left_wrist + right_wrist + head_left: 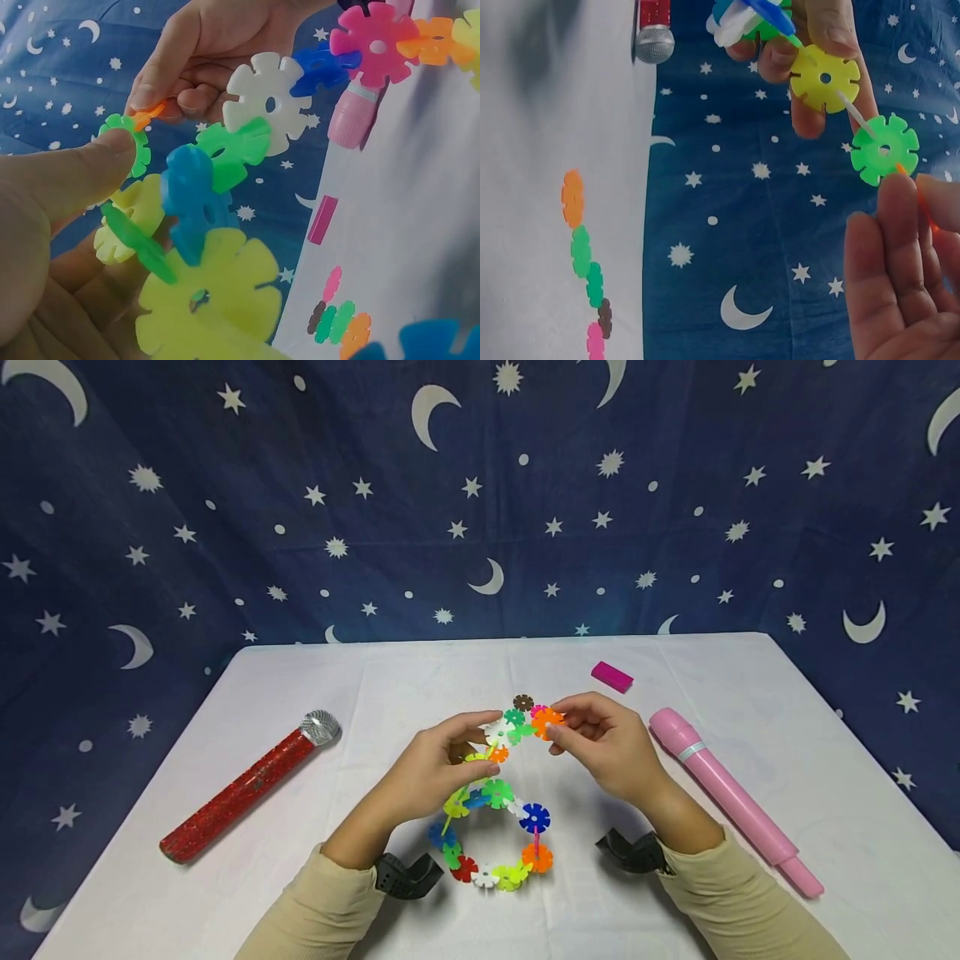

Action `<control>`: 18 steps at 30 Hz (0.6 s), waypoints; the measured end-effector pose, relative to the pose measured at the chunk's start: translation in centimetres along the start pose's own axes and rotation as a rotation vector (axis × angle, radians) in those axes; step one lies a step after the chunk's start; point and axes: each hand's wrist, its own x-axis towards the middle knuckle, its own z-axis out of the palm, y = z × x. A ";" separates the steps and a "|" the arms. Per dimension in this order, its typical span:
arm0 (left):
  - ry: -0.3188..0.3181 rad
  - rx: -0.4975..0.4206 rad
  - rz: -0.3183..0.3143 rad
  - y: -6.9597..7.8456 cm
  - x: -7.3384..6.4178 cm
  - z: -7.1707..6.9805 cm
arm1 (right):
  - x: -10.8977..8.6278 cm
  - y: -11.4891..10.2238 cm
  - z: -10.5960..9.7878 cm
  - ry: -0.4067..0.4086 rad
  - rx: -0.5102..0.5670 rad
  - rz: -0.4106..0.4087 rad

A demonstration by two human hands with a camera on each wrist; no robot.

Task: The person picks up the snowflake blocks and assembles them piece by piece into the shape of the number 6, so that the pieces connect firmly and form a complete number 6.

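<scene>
Right fingers [900, 225]: pinch orange notched plastic disc [548, 723] against green notched plastic disc [885, 135] at their tips, likely seating slots
Left fingers [461, 724]: grip multicoloured plastic-disc chain [497, 792], presumably bracing

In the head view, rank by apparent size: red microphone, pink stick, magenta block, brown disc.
Largest to smallest:
1. Pink stick and red microphone: too alike to rank
2. Magenta block
3. Brown disc

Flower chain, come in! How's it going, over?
Left grip holding flower chain. Right grip pinching orange piece at its end. Red microphone, pink tube clear of chain.
</scene>
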 end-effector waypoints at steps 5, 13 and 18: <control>0.016 -0.034 -0.029 -0.1 -0.1 0.3 | -0.3 -0.2 0.4 0.014 0.023 -0.005; 0.034 -0.025 0.007 0.0 -0.1 0.5 | -0.3 -0.4 0.7 0.030 -0.019 -0.068; 0.020 -0.028 -0.010 0.0 0.1 0.4 | -0.2 0.1 0.7 0.010 0.015 -0.039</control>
